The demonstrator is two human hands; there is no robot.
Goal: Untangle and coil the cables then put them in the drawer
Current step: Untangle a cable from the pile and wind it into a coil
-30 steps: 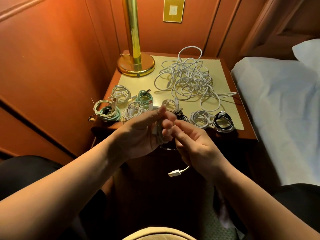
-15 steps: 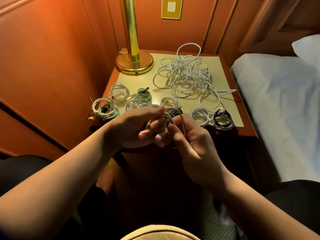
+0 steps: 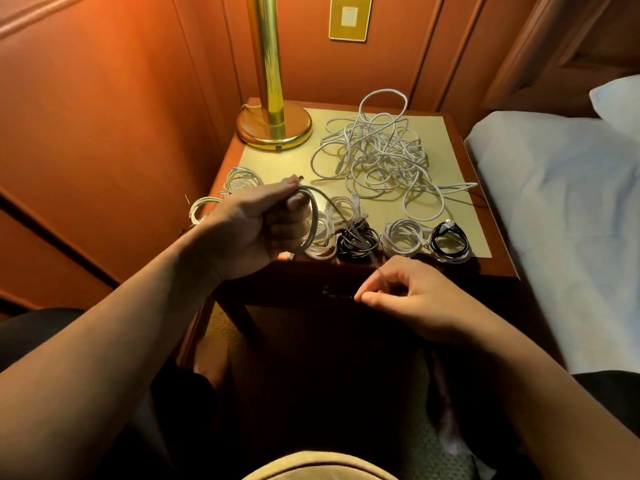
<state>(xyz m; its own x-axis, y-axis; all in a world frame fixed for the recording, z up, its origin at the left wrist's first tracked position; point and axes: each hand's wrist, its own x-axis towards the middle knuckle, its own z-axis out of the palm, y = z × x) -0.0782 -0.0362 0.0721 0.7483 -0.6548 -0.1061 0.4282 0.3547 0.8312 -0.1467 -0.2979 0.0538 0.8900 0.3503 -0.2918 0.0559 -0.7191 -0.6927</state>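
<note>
My left hand (image 3: pixel 256 230) is closed around a coiled pale cable (image 3: pixel 312 216) and holds it just above the front left of the nightstand (image 3: pixel 500 269). My right hand (image 3: pixel 412 296) is lower, in front of the dark drawer front. Its thumb and forefinger are pinched beside the drawer handle (image 3: pixel 334 294); whether they grip it is unclear. A big tangle of white cables (image 3: pixel 381 161) lies at the back of the tabletop. Finished coils line the front edge: a black coil (image 3: pixel 358 241), a white coil (image 3: pixel 403 237) and a black-and-white coil (image 3: pixel 450 241). More pale coils (image 3: pixel 239 177) lie partly hidden behind my left hand.
A brass lamp base (image 3: pixel 273 131) stands at the back left corner of the nightstand. A bed with white sheets (image 3: pixel 561 209) runs along the right side. Wood-panelled walls close in the left and back. My knees are below the drawer.
My hands have come apart. The left hand lifted the coiled cable up and left; the right hand let go of it and dropped to the drawer front.
</note>
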